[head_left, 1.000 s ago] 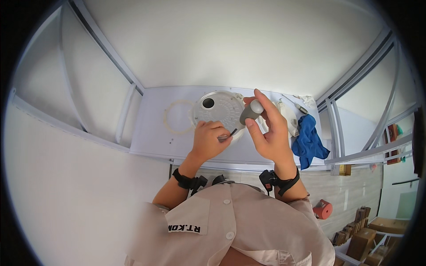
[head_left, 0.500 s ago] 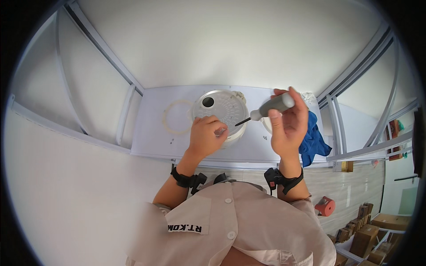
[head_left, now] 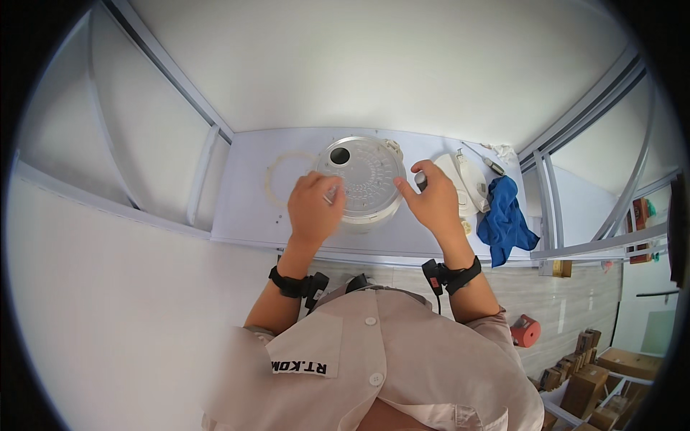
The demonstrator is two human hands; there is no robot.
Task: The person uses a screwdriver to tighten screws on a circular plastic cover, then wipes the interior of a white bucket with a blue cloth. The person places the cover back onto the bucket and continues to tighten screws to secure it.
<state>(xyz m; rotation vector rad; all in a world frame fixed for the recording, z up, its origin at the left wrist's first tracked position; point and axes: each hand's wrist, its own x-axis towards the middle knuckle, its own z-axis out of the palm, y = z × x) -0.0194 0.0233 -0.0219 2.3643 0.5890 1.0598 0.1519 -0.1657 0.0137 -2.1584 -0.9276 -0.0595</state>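
A round silver metal plate [head_left: 366, 172] with a dark hole and many small perforations lies on a white round appliance body [head_left: 374, 215] on the white table [head_left: 248, 208]. My left hand [head_left: 314, 208] grips the plate's left rim with curled fingers. My right hand [head_left: 431, 201] is at the plate's right edge. It holds a grey-handled screwdriver [head_left: 420, 178], whose handle end shows between thumb and fingers; the tip is hidden.
A pale ring gasket [head_left: 282, 179] lies left of the plate. At the right are a white lid part [head_left: 467, 183], a blue cloth [head_left: 505, 219] and a second small tool [head_left: 492, 165]. Metal frame bars flank the table. A red object [head_left: 527, 330] and cardboard boxes [head_left: 582, 381] sit on the floor.
My right hand has come down with the screwdriver from above the plate to its right edge. My left hand has shifted from the plate's front to its left rim.
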